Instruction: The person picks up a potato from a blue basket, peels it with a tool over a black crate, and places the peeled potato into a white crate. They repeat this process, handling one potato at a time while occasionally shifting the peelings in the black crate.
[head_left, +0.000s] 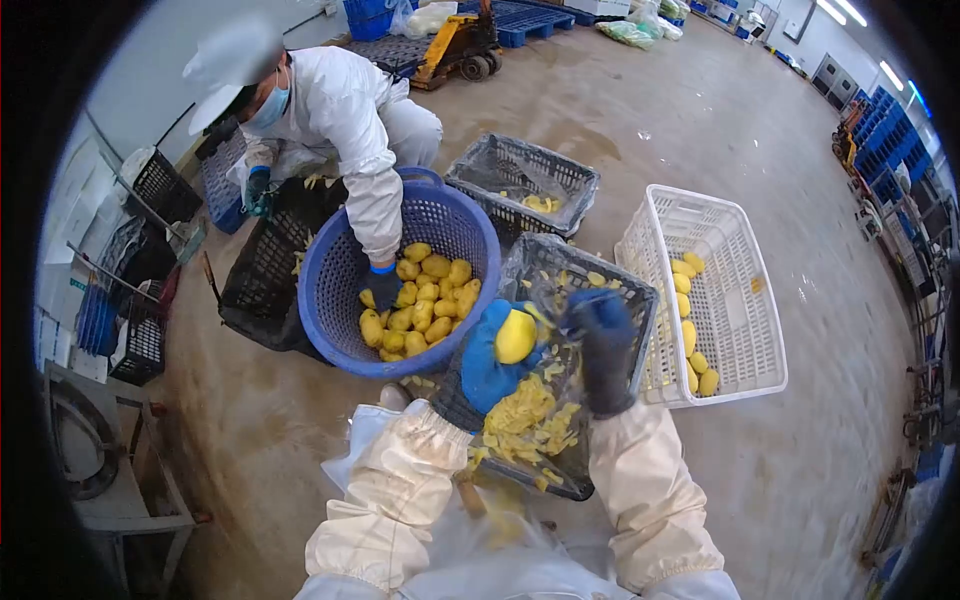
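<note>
My left hand (492,362), in a blue glove, holds a peeled yellow potato (516,337) above a black crate (642,300) lined with plastic. Peelings (530,418) lie heaped in that crate, below my hands. To the right of the potato is my right hand (602,345), in a dark blue glove, smeared by motion; its fingers and anything in them cannot be made out. A blue round basket (325,290) of unpeeled potatoes (425,310) stands to the left. In the white crate (765,335) on the right lie several peeled potatoes (690,338).
A co-worker (340,120) in white crouches at the upper left, one gloved hand in the blue basket. Another black crate (470,180) with some peelings stands behind. A dark crate (250,290) is left of the basket. A yellow pallet jack (450,50) stands farther back.
</note>
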